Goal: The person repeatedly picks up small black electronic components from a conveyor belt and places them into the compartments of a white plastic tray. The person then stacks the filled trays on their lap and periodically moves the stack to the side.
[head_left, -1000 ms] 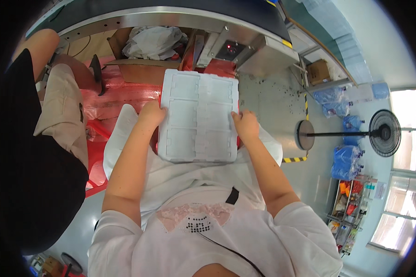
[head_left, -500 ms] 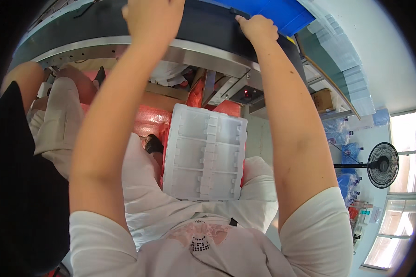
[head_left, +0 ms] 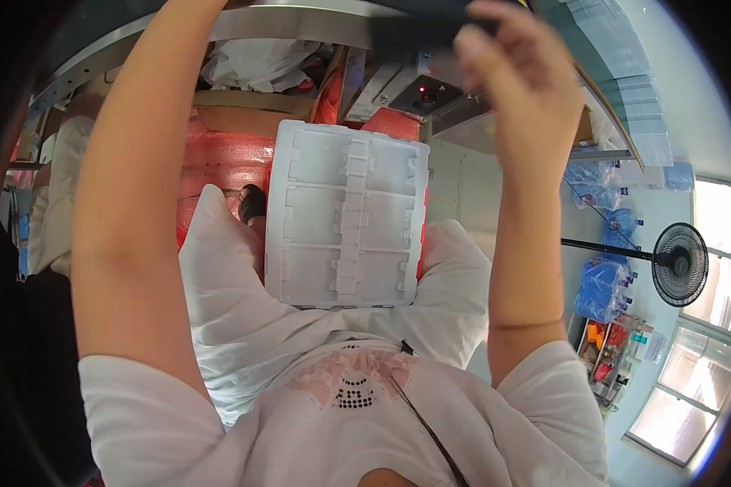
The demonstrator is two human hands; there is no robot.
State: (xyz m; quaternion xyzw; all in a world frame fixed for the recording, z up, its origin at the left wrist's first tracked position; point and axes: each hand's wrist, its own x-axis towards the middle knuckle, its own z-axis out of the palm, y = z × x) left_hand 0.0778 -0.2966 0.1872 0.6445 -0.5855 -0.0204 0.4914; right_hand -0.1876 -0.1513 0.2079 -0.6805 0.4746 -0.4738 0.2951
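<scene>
My right hand [head_left: 532, 69] is raised over the front edge of the dark work surface. Thumb and fingers pinch the end of a flat black piece [head_left: 418, 36], smeared by motion, so its kind does not show. Up past the top edge of the picture runs my left forearm [head_left: 142, 178], and the left hand itself is cut off. Between my knees stands a crate with a white ribbed panel [head_left: 317, 219] facing up and red at its side, apart from both hands.
A metal rail [head_left: 300, 27] edges the work surface. Below it are a control box [head_left: 425, 96] with a red light, white plastic bags [head_left: 260, 65] and red bubble wrap [head_left: 223, 162]. A black fan [head_left: 679, 264] stands at right, near blue water bottles [head_left: 605, 288].
My right hand has drawn back toward me from beside the blue bin, bringing the black piece along. My left hand has moved up and left out of the picture. The view has shifted.
</scene>
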